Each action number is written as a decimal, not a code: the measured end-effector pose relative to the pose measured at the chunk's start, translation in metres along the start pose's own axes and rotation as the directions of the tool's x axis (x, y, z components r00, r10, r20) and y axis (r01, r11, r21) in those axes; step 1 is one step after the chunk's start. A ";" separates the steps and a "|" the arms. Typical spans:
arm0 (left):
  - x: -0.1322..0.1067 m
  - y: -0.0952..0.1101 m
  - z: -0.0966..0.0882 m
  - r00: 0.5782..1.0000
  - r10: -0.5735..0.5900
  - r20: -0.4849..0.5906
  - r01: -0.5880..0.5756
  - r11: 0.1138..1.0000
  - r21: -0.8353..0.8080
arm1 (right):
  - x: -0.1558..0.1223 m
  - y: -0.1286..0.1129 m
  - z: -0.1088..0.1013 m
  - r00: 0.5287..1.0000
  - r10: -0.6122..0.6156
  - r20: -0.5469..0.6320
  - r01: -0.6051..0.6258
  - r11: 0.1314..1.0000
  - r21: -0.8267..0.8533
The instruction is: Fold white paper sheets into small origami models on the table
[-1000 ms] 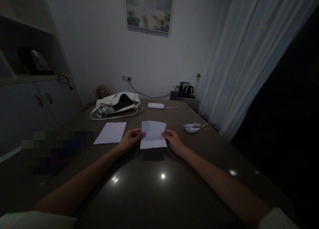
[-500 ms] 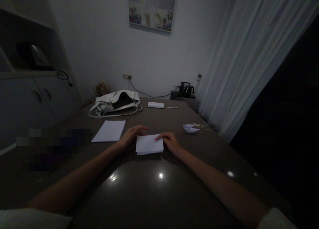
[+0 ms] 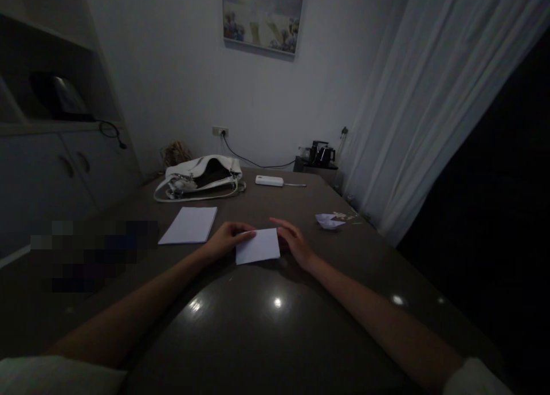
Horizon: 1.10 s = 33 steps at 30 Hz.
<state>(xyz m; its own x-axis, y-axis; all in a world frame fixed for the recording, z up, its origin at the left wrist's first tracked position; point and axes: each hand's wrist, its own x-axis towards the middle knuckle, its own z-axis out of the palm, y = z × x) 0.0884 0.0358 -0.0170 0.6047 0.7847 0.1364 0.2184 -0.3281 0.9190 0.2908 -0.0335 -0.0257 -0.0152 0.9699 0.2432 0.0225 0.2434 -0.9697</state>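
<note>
A folded sheet of white paper (image 3: 258, 247) is held just above the dark table in front of me. My left hand (image 3: 227, 238) grips its upper left corner, thumb on top and fingers behind. At the paper's right edge, my right hand (image 3: 295, 245) has its fingers stretched out and apart; some of them are partly hidden behind the paper. A stack of white paper (image 3: 189, 225) lies to the left of my left hand. Over on the right sits a small folded paper boat (image 3: 329, 221).
Toward the back of the table (image 3: 275, 337) lie a white handbag (image 3: 204, 174) and a white power bank (image 3: 269, 181) with a short cable. Small pale scraps (image 3: 345, 216) are scattered beside the paper boat. Black kettles (image 3: 322, 153) stand on a cabinet beyond the table.
My left hand has closed on the paper's left corner. My right thumb has come off the paper and those fingers have opened. The paper's two layers now line up more closely.
</note>
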 end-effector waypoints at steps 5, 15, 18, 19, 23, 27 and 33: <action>-0.001 0.002 0.001 1.000 0.008 -0.007 -0.007 0.999 0.034 | 0.005 0.008 0.000 0.999 0.036 0.034 -0.034 0.998 -0.043; -0.001 0.001 0.002 1.000 -0.005 -0.029 0.007 0.999 0.047 | 0.008 0.014 -0.001 0.997 0.018 0.080 -0.018 1.000 -0.006; -0.002 0.001 0.002 0.999 -0.016 -0.038 0.017 0.999 0.045 | 0.008 0.014 -0.001 0.995 0.009 0.095 -0.008 1.000 -0.004; -0.002 0.001 0.003 0.999 -0.018 -0.041 0.020 0.999 0.042 | 0.008 0.014 -0.001 0.995 0.006 0.099 -0.006 1.000 -0.002; -0.001 0.001 0.003 0.999 -0.016 -0.046 0.017 1.000 0.022 | 0.009 0.016 -0.002 0.995 -0.003 0.098 0.004 1.000 -0.011; -0.001 0.000 0.003 0.999 -0.006 -0.049 0.008 0.999 0.035 | 0.008 0.016 -0.003 0.993 -0.015 0.115 0.021 0.999 -0.049; -0.002 0.004 0.004 0.998 -0.023 -0.066 0.025 0.999 0.030 | 0.006 0.014 -0.002 0.993 -0.019 0.120 0.028 0.997 -0.071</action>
<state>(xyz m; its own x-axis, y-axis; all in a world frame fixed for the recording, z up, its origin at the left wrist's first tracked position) 0.0914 0.0307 -0.0152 0.5474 0.8251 0.1394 0.2564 -0.3240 0.9107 0.2934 -0.0242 -0.0373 -0.1358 0.9569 0.2566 0.0927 0.2701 -0.9584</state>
